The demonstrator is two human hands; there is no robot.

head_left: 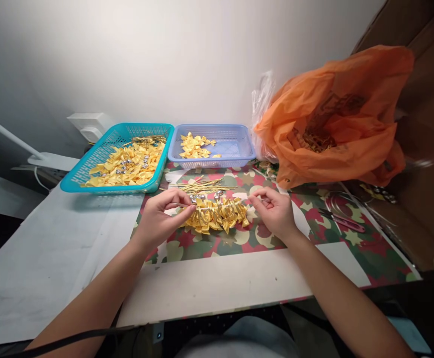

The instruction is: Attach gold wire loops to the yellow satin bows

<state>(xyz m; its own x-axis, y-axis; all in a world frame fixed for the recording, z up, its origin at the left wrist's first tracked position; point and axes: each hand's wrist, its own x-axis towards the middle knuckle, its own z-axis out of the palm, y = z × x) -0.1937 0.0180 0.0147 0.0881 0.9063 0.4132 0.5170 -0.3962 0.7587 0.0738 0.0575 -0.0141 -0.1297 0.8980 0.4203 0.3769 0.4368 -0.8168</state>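
Observation:
My left hand (168,211) is closed in a pinch at the left end of a row of yellow ribbon bows (217,219). A thin strand seems to run between its fingers, too small to name. Past the right end of the row, my right hand (274,211) is also pinched, with its fingertips near the bows; what it holds is too fine to make out. Gold ties cross the tops of the bows. Just behind them lie small silver bells (218,195) and a bundle of gold twist ties (205,186).
A teal basket (65,181) holds bows, bells and gold ties; a lilac basket (235,148) beside it holds loose bows. An orange plastic bag (336,164) stands at the right, near pink-handled scissors (347,223). A camouflage-patterned sheet (209,251) covers part of the table.

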